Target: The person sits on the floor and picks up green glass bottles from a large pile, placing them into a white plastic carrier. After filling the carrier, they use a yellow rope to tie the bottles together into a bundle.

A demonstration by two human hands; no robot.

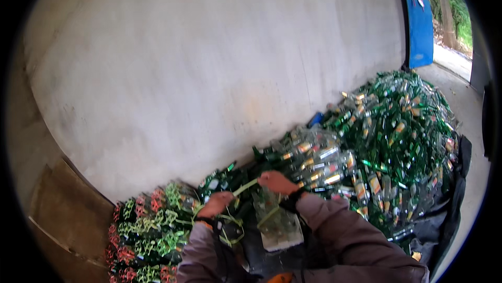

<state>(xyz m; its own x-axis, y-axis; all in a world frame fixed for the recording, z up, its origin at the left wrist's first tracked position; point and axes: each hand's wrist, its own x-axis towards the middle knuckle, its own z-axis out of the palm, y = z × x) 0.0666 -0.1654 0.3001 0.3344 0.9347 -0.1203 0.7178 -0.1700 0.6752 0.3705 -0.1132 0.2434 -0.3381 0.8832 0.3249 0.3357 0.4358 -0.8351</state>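
A pale green plastic strap [246, 187] runs taut between my two hands, tilted up to the right. My left hand [217, 204] grips its lower end, and loose loops of strap [232, 233] hang under that wrist. The upper end is pinched in my right hand [277, 182]. Below my right hand stands a cluster of clear glass bottles [264, 204] on a pale block [283, 241]. A strap crosses these bottles; whether it goes all the way around them is hidden.
A large heap of green and clear bottles [396, 134] slopes along the wall [219, 67] on the right. Strapped bottle bundles [153, 232] with red and green ties stand at left. Brown boards [70, 212] lie beyond. A blue door [420, 28] is at upper right.
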